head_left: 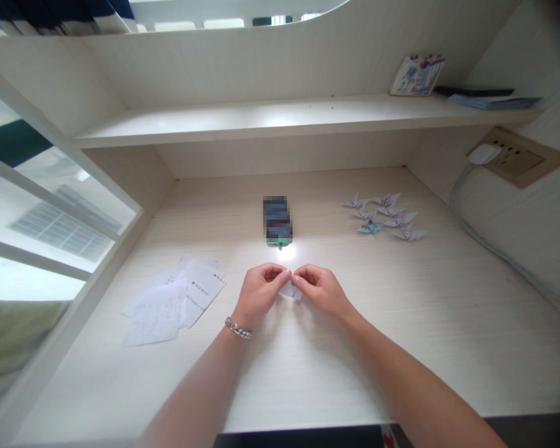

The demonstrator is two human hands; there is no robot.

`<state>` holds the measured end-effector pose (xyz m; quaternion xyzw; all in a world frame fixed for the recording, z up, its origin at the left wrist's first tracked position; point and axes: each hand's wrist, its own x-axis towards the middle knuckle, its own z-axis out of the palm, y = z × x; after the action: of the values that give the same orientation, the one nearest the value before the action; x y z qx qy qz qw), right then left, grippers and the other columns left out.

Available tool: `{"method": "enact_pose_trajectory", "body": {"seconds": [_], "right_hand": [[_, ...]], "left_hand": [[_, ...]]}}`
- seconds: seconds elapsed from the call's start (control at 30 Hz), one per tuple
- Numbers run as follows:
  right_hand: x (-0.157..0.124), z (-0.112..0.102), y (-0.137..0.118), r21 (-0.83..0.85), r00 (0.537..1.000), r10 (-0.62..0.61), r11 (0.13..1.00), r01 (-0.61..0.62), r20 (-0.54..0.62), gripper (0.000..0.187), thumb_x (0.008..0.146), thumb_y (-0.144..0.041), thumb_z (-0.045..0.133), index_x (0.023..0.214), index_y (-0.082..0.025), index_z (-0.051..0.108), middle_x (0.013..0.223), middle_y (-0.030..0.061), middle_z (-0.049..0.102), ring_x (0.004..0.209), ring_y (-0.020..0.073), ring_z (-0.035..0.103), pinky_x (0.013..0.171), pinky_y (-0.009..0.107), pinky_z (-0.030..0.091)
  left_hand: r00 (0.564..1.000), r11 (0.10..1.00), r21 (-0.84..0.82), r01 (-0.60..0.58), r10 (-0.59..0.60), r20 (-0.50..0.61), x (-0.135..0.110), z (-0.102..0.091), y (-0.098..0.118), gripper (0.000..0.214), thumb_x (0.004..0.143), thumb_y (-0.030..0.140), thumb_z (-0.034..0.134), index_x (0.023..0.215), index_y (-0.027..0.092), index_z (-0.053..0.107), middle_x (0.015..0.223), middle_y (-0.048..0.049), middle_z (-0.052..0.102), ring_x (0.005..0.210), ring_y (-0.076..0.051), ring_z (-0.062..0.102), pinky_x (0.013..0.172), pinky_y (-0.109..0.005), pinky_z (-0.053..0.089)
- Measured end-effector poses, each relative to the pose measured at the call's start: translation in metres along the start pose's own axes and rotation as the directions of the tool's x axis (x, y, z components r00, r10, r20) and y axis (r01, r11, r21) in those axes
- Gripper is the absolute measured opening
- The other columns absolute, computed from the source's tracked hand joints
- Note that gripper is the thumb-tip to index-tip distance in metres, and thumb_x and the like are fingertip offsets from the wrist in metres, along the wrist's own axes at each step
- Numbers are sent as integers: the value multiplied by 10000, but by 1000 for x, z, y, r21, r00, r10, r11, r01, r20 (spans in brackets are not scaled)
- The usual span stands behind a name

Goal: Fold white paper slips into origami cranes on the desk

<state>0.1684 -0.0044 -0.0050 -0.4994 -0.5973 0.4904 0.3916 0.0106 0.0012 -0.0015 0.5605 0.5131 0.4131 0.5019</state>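
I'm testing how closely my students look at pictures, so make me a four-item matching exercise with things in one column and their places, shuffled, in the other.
Things
1. Small piece of paper
2. Origami cranes
3. Loose paper sheets
4. White plug

Places
A. Grouped on the desk, beyond the hands and to the right
B. In the wall socket
C. Pinched between left hand and right hand
D. Overlapping, left of the left hand

Pairs: 1-C, 2-A, 3-D, 4-B
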Motion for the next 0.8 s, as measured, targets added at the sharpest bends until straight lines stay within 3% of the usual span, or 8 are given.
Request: {"method": "enact_pose_trajectory", "body": {"seconds": [0.4,0.63,0.8], "right_hand": [[0,-1,-3,-63,999,2,998,1,45,153,767,-255,520,732,-156,632,677,16,617,627,138,540,560,234,394],[2,-1,-3,-31,998,69,997,-68,7,102,686,-208,541,596,-163,559,571,-23,540,554,116,485,513,221,352],[3,-1,-1,32,995,88,995,-90,55,75,660,-169,523,601,-165,569,567,-20,563,560,119,501,529,224,364]], "left_hand": [[1000,998,58,2,-3,31,0,-1,-1,218,720,351,632,739,137,669,731,-71,672,661,-159,594,613,-254,459],[999,999,26,46,-46,-30,-1,5,5,203,688,331,653,682,128,652,665,-51,649,614,-145,576,562,-237,438],[993,993,-90,75,-83,-86,1,3,6,195,660,313,677,662,122,640,625,-40,634,574,-134,564,537,-230,429]]}}
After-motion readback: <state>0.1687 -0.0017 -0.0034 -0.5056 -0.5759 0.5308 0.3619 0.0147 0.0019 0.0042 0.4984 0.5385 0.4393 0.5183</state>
